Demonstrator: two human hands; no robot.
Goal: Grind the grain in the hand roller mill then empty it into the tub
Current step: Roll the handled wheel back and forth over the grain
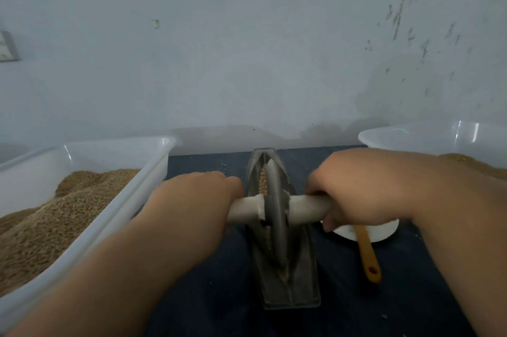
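The hand roller mill (295, 290) stands mid-way on the dark surface (384, 298). Its metal wheel (275, 207) sits upright in the boat-shaped trough (256, 262), and grain (264, 180) lies in the groove at the far end. The left hand (192, 199) and right hand (362, 188) each keep a clenched grip round the white axle handle (307, 207), one on either side of the wheel. The step in hand looks like grinding. It should go best with even downward pressure from both hands and full-length strokes, so no grain spills. A grain-filled tub (153, 161) sits just left and another tub (411, 134) far right. A yellow spoon (367, 257) rests on a white dish (384, 231).
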